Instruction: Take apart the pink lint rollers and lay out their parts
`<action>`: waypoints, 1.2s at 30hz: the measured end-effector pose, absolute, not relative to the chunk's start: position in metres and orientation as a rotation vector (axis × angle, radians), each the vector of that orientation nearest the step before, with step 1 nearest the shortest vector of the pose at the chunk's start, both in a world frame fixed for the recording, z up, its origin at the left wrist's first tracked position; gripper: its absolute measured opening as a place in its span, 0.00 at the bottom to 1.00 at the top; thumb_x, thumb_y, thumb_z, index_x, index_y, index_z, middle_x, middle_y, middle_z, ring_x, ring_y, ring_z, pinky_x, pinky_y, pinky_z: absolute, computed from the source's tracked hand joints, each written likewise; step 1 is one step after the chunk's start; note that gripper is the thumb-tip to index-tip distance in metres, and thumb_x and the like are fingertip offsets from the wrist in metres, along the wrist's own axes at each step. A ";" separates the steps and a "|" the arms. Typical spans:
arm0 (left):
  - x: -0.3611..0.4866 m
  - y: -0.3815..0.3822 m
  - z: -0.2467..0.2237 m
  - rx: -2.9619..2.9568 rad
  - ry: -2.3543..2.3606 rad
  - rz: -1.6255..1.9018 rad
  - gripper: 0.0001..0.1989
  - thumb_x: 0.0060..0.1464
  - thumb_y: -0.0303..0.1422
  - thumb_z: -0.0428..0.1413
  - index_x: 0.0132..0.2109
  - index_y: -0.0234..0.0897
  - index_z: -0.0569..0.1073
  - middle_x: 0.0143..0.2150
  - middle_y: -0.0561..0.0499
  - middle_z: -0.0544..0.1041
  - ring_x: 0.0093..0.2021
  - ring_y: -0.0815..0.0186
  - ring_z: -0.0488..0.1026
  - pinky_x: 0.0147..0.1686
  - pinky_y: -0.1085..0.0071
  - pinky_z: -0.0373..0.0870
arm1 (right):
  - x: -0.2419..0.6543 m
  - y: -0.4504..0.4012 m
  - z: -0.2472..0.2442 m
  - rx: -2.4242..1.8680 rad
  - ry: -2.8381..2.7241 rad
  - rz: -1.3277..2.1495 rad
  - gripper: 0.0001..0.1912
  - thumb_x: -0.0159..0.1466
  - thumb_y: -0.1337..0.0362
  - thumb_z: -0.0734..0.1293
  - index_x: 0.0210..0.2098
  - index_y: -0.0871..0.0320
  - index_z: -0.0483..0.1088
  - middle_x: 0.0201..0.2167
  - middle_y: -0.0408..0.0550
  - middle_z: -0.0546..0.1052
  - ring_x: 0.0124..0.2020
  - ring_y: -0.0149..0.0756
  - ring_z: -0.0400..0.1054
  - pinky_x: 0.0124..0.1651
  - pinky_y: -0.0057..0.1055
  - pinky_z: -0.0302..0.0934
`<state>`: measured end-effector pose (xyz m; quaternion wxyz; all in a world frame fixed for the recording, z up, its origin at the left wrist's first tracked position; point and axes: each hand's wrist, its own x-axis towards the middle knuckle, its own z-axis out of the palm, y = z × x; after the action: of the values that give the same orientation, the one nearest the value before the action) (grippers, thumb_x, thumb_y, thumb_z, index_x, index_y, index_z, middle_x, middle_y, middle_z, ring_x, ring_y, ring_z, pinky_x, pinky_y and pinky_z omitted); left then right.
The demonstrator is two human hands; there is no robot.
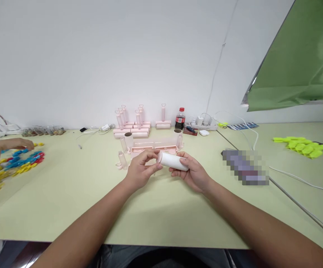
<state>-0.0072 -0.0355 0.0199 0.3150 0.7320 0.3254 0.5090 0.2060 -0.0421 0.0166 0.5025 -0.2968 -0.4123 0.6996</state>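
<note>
White roll (172, 161) held level above the counter (161, 216), just in front of the pink parts, lying across the fingers of the right hand (190, 172), closed around its right end. Left hand (140, 170) pinched together at the roll's left end, thumb and forefinger on the rim, perhaps on a small pink cap or handle stub there; too small to tell. Not yet joined to any pink handle, so assembly of this piece judged barely begun. Directly behind, a flat pink tray (153, 149) with a cardboard core (128, 140) and loose clear-pink handles (121, 159) beside it: work left. Farther back, near the wall, finished pink rollers (133, 124) stacked with handles upright: work done. Cola bottle (180, 118) and power strip (202, 124) to their right. Far left, another person's hand (16, 144) over blue, red and yellow clips (19, 160). Far right, yellow-green pieces (300, 145).
</note>
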 end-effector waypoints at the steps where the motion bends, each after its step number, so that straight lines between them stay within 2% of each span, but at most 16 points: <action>1: -0.007 -0.035 0.018 1.948 0.866 1.377 0.18 0.52 0.42 0.62 0.46 0.39 0.70 0.58 0.42 0.69 0.57 0.56 0.70 0.48 0.60 0.74 | 0.206 -0.042 0.016 -0.721 -0.982 1.688 0.15 0.56 0.57 0.71 0.37 0.54 0.63 0.33 0.44 0.75 0.31 0.36 0.74 0.33 0.33 0.70; 4: -0.004 -0.037 0.015 1.957 1.001 1.620 0.33 0.49 0.43 0.64 0.58 0.44 0.61 0.61 0.41 0.62 0.54 0.59 0.70 0.48 0.61 0.73 | 0.207 -0.039 0.015 -0.730 -0.926 1.672 0.13 0.58 0.57 0.70 0.38 0.54 0.63 0.34 0.45 0.75 0.31 0.35 0.74 0.34 0.33 0.70; 6: 0.001 -0.041 0.014 1.952 1.093 1.707 0.35 0.50 0.41 0.63 0.61 0.45 0.57 0.58 0.42 0.63 0.49 0.63 0.71 0.43 0.65 0.74 | 0.207 -0.038 0.014 -0.729 -0.898 1.658 0.12 0.59 0.57 0.69 0.38 0.54 0.64 0.34 0.45 0.75 0.31 0.35 0.74 0.33 0.32 0.70; 10: 0.008 -0.050 0.018 2.187 0.970 1.349 0.28 0.53 0.35 0.60 0.61 0.45 0.62 0.57 0.43 0.66 0.40 0.66 0.72 0.31 0.71 0.72 | 0.207 -0.037 0.014 -0.725 -0.880 1.651 0.11 0.59 0.58 0.68 0.37 0.54 0.63 0.32 0.44 0.75 0.29 0.33 0.72 0.31 0.30 0.68; 14: -0.005 -0.047 0.032 2.378 1.246 1.166 0.23 0.54 0.28 0.52 0.57 0.42 0.67 0.53 0.45 0.72 0.42 0.61 0.72 0.35 0.67 0.71 | 0.208 -0.036 0.017 -0.738 -0.831 1.621 0.12 0.57 0.61 0.68 0.37 0.54 0.62 0.32 0.44 0.75 0.29 0.33 0.71 0.31 0.30 0.66; 17: -0.020 -0.043 0.042 2.508 1.609 0.656 0.15 0.55 0.27 0.50 0.49 0.39 0.72 0.49 0.45 0.75 0.41 0.57 0.74 0.33 0.65 0.69 | 0.210 -0.035 0.019 -0.730 -0.820 1.620 0.14 0.52 0.65 0.68 0.37 0.54 0.62 0.33 0.45 0.75 0.29 0.34 0.71 0.31 0.31 0.66; 20: -0.025 -0.041 0.045 2.519 1.739 0.246 0.09 0.55 0.28 0.51 0.41 0.37 0.73 0.44 0.43 0.75 0.37 0.56 0.75 0.30 0.65 0.66 | 0.211 -0.034 0.019 -0.748 -0.860 1.618 0.16 0.50 0.67 0.69 0.37 0.54 0.62 0.32 0.44 0.74 0.29 0.34 0.70 0.29 0.31 0.65; 26: -0.012 -0.043 0.034 2.598 1.736 0.028 0.06 0.51 0.25 0.51 0.33 0.35 0.73 0.37 0.42 0.74 0.35 0.55 0.75 0.31 0.65 0.65 | 0.209 -0.032 0.014 -0.744 -0.896 1.575 0.17 0.53 0.62 0.73 0.36 0.55 0.63 0.26 0.39 0.70 0.24 0.28 0.64 0.22 0.25 0.61; 30: -0.010 -0.046 0.033 2.655 1.603 0.040 0.07 0.52 0.27 0.51 0.28 0.36 0.70 0.33 0.44 0.74 0.38 0.54 0.73 0.36 0.63 0.66 | 0.206 -0.031 0.011 -0.785 -0.848 1.558 0.17 0.55 0.56 0.74 0.38 0.55 0.65 0.31 0.40 0.71 0.29 0.29 0.66 0.25 0.26 0.66; 33: -0.011 -0.045 0.034 2.386 1.627 0.234 0.01 0.53 0.29 0.52 0.32 0.38 0.67 0.34 0.47 0.74 0.34 0.59 0.73 0.32 0.66 0.65 | 0.204 -0.032 0.012 -0.821 -0.801 1.561 0.16 0.59 0.54 0.72 0.41 0.53 0.65 0.35 0.41 0.71 0.34 0.33 0.69 0.29 0.32 0.71; 36: -0.009 -0.040 0.035 1.872 1.605 0.573 0.05 0.58 0.36 0.48 0.40 0.41 0.62 0.32 0.51 0.73 0.26 0.64 0.72 0.25 0.70 0.64 | 0.203 -0.037 0.015 -0.818 -0.807 1.594 0.16 0.61 0.53 0.69 0.45 0.49 0.65 0.38 0.42 0.71 0.35 0.36 0.70 0.29 0.39 0.73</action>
<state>-0.0093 -0.0403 0.0351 0.3004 0.7053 0.6048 0.2158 0.2026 -0.0371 0.0150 0.5552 -0.3462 -0.3415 0.6747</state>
